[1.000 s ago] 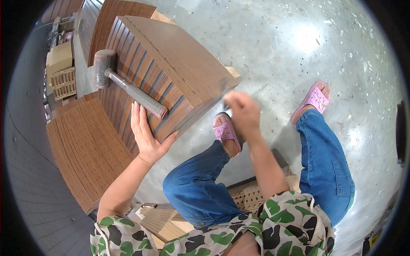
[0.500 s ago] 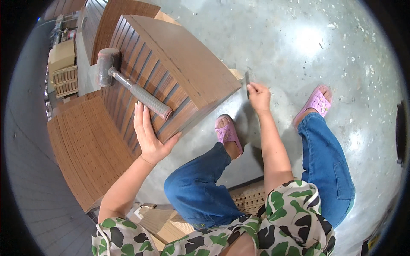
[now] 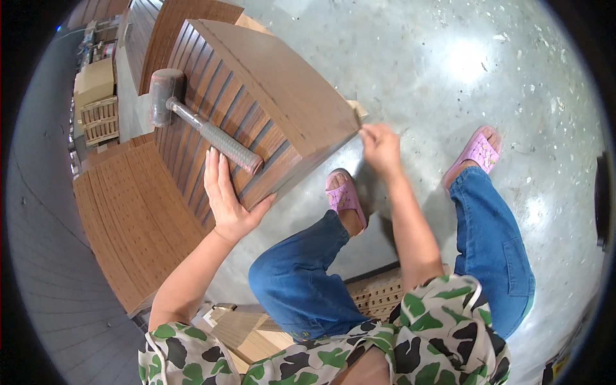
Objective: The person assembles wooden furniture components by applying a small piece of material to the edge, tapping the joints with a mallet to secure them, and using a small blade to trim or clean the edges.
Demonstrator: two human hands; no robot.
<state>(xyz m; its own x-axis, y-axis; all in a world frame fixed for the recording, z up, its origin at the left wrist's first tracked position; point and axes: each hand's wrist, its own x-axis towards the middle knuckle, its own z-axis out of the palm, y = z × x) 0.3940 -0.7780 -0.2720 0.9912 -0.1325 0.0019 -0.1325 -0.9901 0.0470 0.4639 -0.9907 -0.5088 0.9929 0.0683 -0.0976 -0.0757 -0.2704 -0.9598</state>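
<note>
A grey concrete floor point(image 3: 449, 77) filled the right and upper part of the view, glossy, with a bright patch of reflected light and small pale specks scattered over it; a flat brown panel point(image 3: 122, 224) with fine ribs lay at the left, low beside the floor; further brown slatted panels point(image 3: 160, 25) stood at the upper left; a pale cardboard box point(image 3: 96, 80) sat at the far left, with a slatted wooden crate point(image 3: 99, 122) just below it; pale wooden pieces point(image 3: 240, 330) lay near the lower edge, and a light perforated board point(image 3: 378, 292) lay between the blue-jeaned legs; pink sandals point(image 3: 478, 151) rested on the floor.
</note>
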